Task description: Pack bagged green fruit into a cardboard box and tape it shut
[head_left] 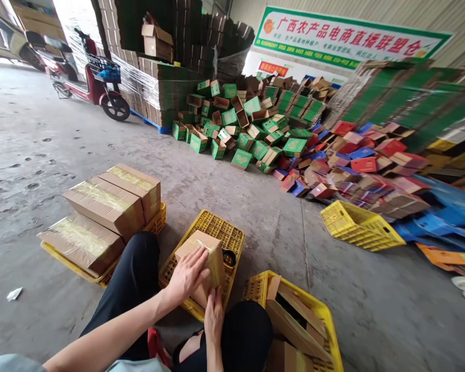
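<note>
A taped brown cardboard box (203,241) rests on an upturned yellow plastic crate (220,223) between my knees. Flat on its upper face lies my left hand (188,273), fingers stretched out. Against the near right side of the box, my right hand (214,311) has its fingers extended upward, touching the cardboard. Clear yellowish tape shows along the side of the box. Beside the box on the crate sits a dark round object (229,258), possibly a tape roll, partly hidden by the box.
Taped boxes (104,199) are stacked on a yellow crate at left. At right, another yellow crate (329,323) holds cardboard boxes. A tilted yellow crate (356,227) lies farther right. Green cartons (242,157) and red-blue cartons (364,164) are heaped behind, near a red scooter (81,88).
</note>
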Tool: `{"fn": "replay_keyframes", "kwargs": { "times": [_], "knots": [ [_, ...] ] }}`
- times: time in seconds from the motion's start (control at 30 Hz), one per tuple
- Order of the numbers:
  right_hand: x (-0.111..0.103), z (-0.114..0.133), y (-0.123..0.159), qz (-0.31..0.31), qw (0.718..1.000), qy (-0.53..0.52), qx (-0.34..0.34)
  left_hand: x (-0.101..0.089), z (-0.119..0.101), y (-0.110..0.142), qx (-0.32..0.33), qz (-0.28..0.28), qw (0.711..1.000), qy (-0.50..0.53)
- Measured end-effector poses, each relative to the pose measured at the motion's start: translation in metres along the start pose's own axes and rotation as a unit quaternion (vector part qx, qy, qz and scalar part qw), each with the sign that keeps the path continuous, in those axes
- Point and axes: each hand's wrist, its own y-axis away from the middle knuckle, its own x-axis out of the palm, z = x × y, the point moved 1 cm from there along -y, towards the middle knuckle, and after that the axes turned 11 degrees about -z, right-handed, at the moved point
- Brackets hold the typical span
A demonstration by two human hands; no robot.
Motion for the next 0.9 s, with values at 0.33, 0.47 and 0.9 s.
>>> {"fn": "replay_keyframes", "kwargs": {
  "times": [0.33, 0.47, 0.9],
  "knots": [
    [-0.040, 0.070, 0.001, -0.028, 0.990, -0.120, -0.062, 0.007, -0.048, 0.007, 0.084, 0.088, 0.992, 0.033],
    [-0.059, 0.062, -0.005, -0.112, 0.975, -0.056, -0.184, 0.008, -0.051, 0.005, 0.109, 0.104, 0.986, 0.078],
    [-0.093, 0.059, -0.035, -0.102, 0.936, 0.061, -0.331, -0.005, -0.045, 0.021, 0.185, 0.161, 0.966, 0.087]
  ]
}}
